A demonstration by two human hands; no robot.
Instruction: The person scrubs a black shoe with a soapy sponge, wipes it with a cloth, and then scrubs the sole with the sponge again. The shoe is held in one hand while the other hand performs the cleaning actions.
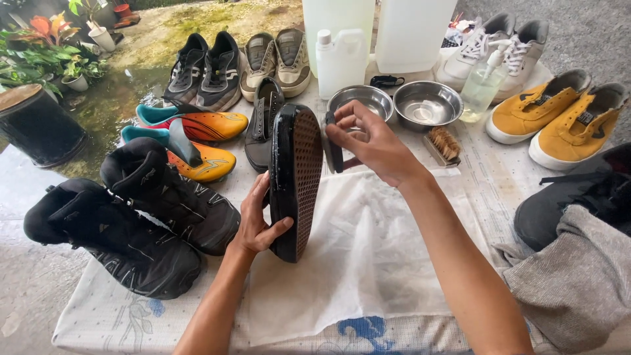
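My left hand (257, 223) grips a black shoe (294, 181) by its heel end, held upright on its side with the brown dotted sole facing right. My right hand (371, 141) holds a dark brush (334, 148) against the sole's upper right edge. Both hands work above a white cloth (368, 256) spread on the table. The matching black shoe (263, 121) lies just behind the held one.
Black high boots (131, 217) lie at left, orange-teal cleats (197, 141) behind them. Two steel bowls (427, 104), a wooden brush (444, 143), white jugs (340, 62), a pump bottle (483, 82), yellow shoes (565, 115) and grey cloth (578, 276) sit at back and right.
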